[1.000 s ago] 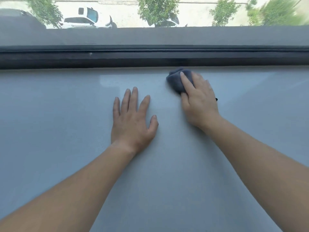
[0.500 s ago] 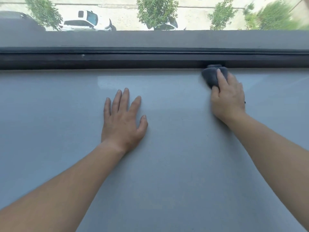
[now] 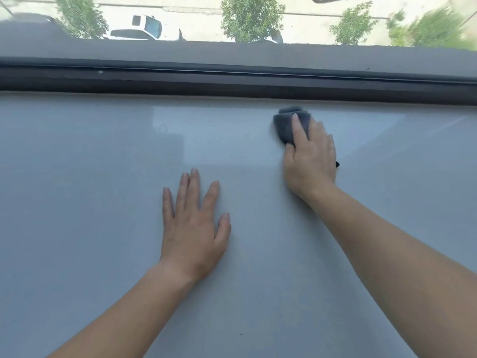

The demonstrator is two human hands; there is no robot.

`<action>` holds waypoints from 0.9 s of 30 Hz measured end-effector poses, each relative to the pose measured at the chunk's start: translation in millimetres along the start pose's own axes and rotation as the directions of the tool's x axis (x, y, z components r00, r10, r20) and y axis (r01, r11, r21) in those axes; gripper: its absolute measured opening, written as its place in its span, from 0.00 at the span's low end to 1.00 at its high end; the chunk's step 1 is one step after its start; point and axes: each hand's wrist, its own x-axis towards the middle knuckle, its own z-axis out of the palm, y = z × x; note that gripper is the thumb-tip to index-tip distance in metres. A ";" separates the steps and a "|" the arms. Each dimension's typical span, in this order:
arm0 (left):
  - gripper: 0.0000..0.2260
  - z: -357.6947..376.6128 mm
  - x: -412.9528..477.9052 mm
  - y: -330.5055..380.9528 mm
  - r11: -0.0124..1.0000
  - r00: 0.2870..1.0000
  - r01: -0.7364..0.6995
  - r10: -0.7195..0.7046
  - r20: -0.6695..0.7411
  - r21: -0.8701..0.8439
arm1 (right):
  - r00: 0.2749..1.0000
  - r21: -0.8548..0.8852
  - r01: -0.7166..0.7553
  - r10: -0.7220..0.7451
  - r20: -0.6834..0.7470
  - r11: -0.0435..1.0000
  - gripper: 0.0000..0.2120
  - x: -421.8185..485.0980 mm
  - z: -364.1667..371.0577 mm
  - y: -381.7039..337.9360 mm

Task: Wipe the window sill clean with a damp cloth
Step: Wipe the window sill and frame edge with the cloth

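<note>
The gray window sill (image 3: 77,228) fills most of the frame and is cut off at the left, right and bottom edges. The dark gray cloth (image 3: 283,124) lies bunched on the sill in the upper right of centre, just beside the dark window track (image 3: 232,81), and its edges are blurred. The right hand (image 3: 309,161) covers the near part of the cloth. Its fingers lie almost straight on top and press the cloth down, and the thumb lies along the cloth's lower left side. The outer fingers are blurred, so their tips are hard to make out. A small dark point (image 3: 337,164) shows at the right edge of this hand; I cannot tell what it is. The left hand (image 3: 192,228) rests flat on the sill at the centre, fingers straight and a little spread, holding nothing, well apart from the cloth. Both forearms run out of the bottom of the frame. At the top, through the glass, a white car (image 3: 139,29) and trees (image 3: 251,16) are partly cut off.
</note>
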 end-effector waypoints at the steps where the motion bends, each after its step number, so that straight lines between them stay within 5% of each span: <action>1: 0.32 5.1 -3.8 -0.3 1.000 1.000 -0.001 0.001 0.008 0.027 | 0.992 0.009 0.124 -0.124 0.036 0.992 0.28 -17.8 1.5 -4.5; 3: 0.32 10.4 -5.3 -2.0 0.997 1.000 -0.007 0.008 -0.010 0.073 | 0.926 0.030 0.351 -0.352 0.135 0.936 0.28 -45.5 -1.0 1.0; 5: 0.32 12.1 -5.4 -1.8 0.994 1.000 0.000 0.002 -0.022 0.105 | 0.894 0.014 0.414 -0.410 0.180 0.910 0.28 -39.2 -6.4 22.1; 10: 0.32 12.5 -5.3 0.7 0.993 1.000 0.012 -0.009 -0.030 0.115 | 0.999 0.028 -0.033 0.032 0.019 0.999 0.27 -11.7 -13.0 29.8; 12: 0.32 12.2 -5.4 1.5 0.994 0.999 0.023 -0.018 -0.042 0.107 | 0.995 0.041 0.093 -0.095 0.038 0.995 0.28 -43.3 -7.5 14.9; 15: 0.32 12.5 -6.1 3.3 0.994 0.998 0.032 -0.026 -0.057 0.103 | 0.881 0.063 0.435 -0.439 0.176 0.898 0.28 -87.6 -10.1 21.1; 17: 0.32 10.9 -5.6 3.2 0.993 0.998 0.036 -0.029 -0.063 0.110 | 0.852 0.041 0.483 -0.480 0.211 0.875 0.28 -69.6 -16.5 40.5; 20: 0.32 9.2 -4.6 3.6 0.993 0.998 0.039 -0.033 -0.055 0.116 | 0.977 -0.010 0.188 -0.186 0.104 0.982 0.28 -23.0 -22.5 61.9; 23: 0.33 9.6 -4.5 2.7 0.992 0.998 0.039 -0.032 -0.055 0.124 | 0.999 0.021 0.024 -0.025 0.029 0.999 0.27 -34.9 -21.0 47.5; 27: 0.32 9.7 -3.9 2.4 0.990 0.998 0.041 -0.033 -0.055 0.135 | 0.924 0.054 0.360 -0.364 0.114 0.931 0.28 -125.3 -14.0 28.7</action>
